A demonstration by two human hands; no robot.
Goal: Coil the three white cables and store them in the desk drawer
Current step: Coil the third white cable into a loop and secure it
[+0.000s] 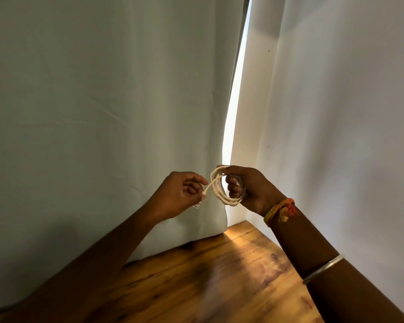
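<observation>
- We're mid-coil: right hand (247,187) grips the white cable (219,190) loops, held above the desk (219,276).
- Left hand (184,194) pinches the free plug end, just beside the coil.
- Next, we judge: wrap the tail round the loops.
- Drawer isn't in view.

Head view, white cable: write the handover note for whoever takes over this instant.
Right hand grips the thin white cable, coiled in loops at its fingers, above the brown wooden desk top.
Left hand pinches the cable's free plug end.
Done: this cable mostly coiled.
Left: tuck the end, store it; the other two cables and the drawer are out of view.
</observation>
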